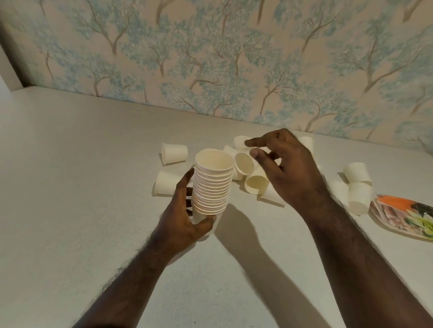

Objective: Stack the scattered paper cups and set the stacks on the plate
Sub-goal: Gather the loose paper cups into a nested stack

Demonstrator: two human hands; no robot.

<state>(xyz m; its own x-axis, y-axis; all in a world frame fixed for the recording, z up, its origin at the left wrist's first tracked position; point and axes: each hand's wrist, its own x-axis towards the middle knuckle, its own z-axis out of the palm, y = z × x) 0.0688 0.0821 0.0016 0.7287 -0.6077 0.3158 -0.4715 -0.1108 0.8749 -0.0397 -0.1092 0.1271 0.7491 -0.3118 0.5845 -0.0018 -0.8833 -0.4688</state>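
The left hand (184, 211) has its grip wrapped around the cup stack (211, 185). Just right of the stack, the right hand (284, 171) hovers, grip spread, over loose cups (256, 183).

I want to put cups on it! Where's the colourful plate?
The plate lies at the far right edge of the head view, on the counter, just right of a few loose cups and beyond the right hand.
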